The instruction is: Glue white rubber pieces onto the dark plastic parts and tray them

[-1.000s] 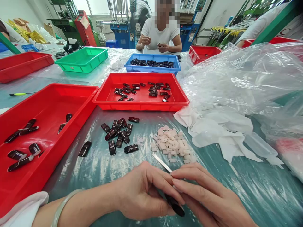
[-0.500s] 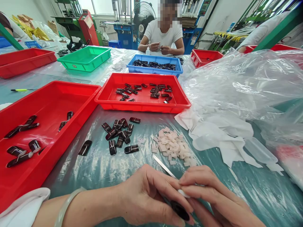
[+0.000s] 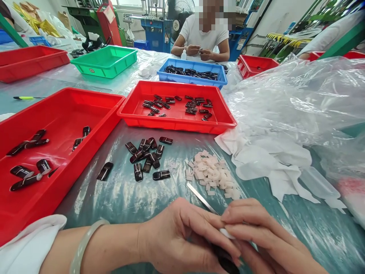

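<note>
My left hand is closed around a glossy black oblong piece, whose rounded end shows below its fingers. My right hand meets it at the fingertips and pinches a small white piece against it. A flat, narrow metal strip juts out beyond the fingers; which hand holds it I cannot tell. Past the hands lies a heap of small, pale, translucent pieces. Left of that, several similar black pieces with light stripes lie loosely clustered, one black piece apart from them.
Black pieces lie in a red tray ahead and another red tray at left. Behind are a blue tray and a green tray. Clear plastic sheeting and white scraps cover the right. A person sits opposite.
The view has shifted slightly, so the trays and pieces sit a little higher and further right. The black piece in my left hand shows lower between the fingers.
</note>
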A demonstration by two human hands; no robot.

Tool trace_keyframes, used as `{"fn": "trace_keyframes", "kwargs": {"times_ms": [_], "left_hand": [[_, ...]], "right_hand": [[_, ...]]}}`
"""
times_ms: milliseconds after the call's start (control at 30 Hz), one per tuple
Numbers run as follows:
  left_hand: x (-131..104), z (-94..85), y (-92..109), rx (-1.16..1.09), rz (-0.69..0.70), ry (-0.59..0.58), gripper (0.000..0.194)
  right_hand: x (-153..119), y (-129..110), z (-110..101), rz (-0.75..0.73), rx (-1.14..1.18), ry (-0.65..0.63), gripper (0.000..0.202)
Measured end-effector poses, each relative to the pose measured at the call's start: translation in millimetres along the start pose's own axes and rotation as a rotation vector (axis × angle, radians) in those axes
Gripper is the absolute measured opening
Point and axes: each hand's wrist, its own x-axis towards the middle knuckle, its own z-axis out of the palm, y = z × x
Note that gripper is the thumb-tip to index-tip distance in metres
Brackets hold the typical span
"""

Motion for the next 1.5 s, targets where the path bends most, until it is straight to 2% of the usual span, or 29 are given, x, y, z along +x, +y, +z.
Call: {"fn": "trace_keyframes", "kwargs": {"times_ms": [100, 567, 733, 833, 933, 1000, 1100, 1200, 1333, 1500], "left_hand": [[0.3, 0.0, 0.7, 0.049, 0.008, 0.005, 0.031], [-0.7, 0.2, -1.2, 0.037, -0.022, 0.028, 0.027], [0.2, 0.9, 0.0, 0.022, -0.014, 0.035, 0.025], [1.9, 1.4, 2.6, -0.006, 0.001, 0.045, 0.022], [2.4, 1.2, 4.2, 0.011, 0.002, 0.056, 0.022], [1.9, 0.8, 3.2, 0.012, -0.021, 0.099, 0.022], [0.6, -0.1, -0.7, 0.008, -0.068, 0.177, 0.021], [-0.5, -1.2, -4.5, 0.096, -0.057, 0.222, 0.020], [-1.4, -2.8, -7.1, 0.223, -0.049, 0.191, 0.021], [-0.3, -3.4, -8.3, 0.274, -0.064, 0.204, 0.021]], "right_hand": [[0.3, 2.9, -0.2, -0.038, 0.012, 0.002, 0.023], [-4.3, 2.2, 0.2, 0.054, 0.034, -0.042, 0.028], [-5.4, 2.4, 0.8, 0.064, -0.029, 0.006, 0.024], [-2.9, 3.8, -0.2, 0.021, -0.032, 0.028, 0.020], [-1.1, 3.9, -1.0, 0.018, 0.006, 0.033, 0.024], [-0.6, 2.7, 0.1, 0.031, 0.045, 0.054, 0.027], [-0.3, 0.5, 3.4, 0.100, 0.122, 0.163, 0.029], [-1.0, -0.6, 4.8, 0.128, 0.162, 0.220, 0.033], [-3.5, -1.5, 3.5, 0.108, 0.141, 0.243, 0.035], [-4.8, -2.9, 4.4, 0.098, 0.133, 0.239, 0.038]]}}
